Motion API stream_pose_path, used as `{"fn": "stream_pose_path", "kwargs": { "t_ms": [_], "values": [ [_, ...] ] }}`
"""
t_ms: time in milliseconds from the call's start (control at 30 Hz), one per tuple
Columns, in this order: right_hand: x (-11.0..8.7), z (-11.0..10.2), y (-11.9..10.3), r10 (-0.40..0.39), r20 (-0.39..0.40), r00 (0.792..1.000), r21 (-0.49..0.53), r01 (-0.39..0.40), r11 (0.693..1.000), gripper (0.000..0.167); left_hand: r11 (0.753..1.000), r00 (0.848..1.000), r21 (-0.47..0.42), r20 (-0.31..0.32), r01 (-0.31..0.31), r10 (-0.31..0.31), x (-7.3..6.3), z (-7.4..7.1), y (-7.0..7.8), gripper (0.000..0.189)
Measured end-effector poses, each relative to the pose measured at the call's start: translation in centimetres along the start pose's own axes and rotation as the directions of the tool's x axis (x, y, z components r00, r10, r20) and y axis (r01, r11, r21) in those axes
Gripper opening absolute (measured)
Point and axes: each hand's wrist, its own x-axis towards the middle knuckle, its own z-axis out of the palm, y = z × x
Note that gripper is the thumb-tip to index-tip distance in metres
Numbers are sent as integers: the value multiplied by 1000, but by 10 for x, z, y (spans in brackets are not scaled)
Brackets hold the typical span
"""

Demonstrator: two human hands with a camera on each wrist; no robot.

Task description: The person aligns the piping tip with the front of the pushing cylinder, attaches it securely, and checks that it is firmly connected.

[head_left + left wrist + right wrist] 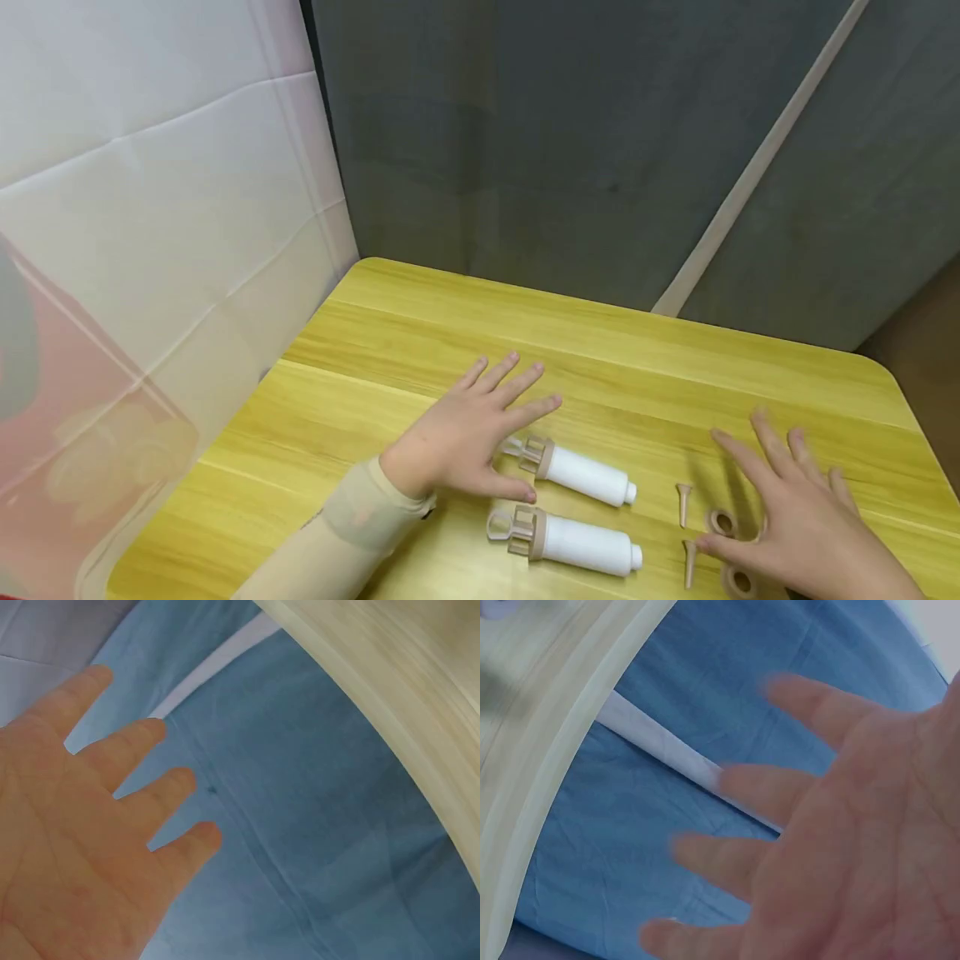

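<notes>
With fingers spread wide, my left hand (474, 435) hovers over the table, palm down in the head view. Beside its thumb lie two syringe-like pieces, each with a white barrel, a beige collar and a ring-ended frame: the farther one (588, 473) and the nearer one (587, 543). Part of the farther frame is hidden behind the hand. My right hand (813, 510), also spread and slightly blurred, holds nothing. Near its thumb are two small beige flared pegs (683, 504) and two beige round pieces with holes (722, 523), partly covered by the hand. Both wrist views show bare palms.
The yellow wood-grain table (600, 333) has rounded corners. Behind it hangs a dark grey curtain (525, 150) with a pale diagonal strip (757, 167). A white cloth (172, 167) with a printed pattern hangs on the left.
</notes>
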Motion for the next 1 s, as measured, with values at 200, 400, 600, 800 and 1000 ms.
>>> {"fn": "stream_pose_path", "kwargs": {
  "t_ms": [200,400,600,800,1000],
  "values": [
    [6,-4,1,46,36,998,-27,-45,999,117,999,999,8,20,-47,47,6,0,11,100],
    [6,-1,-1,18,54,998,-11,-17,1000,114,999,997,5,61,-51,51,10,3,20,100],
    [15,7,-11,46,164,985,8,-48,999,112,994,994,65,77,-88,83,12,6,26,93],
    [23,6,-17,157,287,945,12,-167,986,79,988,989,83,80,-132,126,18,8,33,86],
    [24,14,-21,174,378,909,50,-208,977,35,983,986,92,79,-156,149,22,10,38,79]
  ]
}}
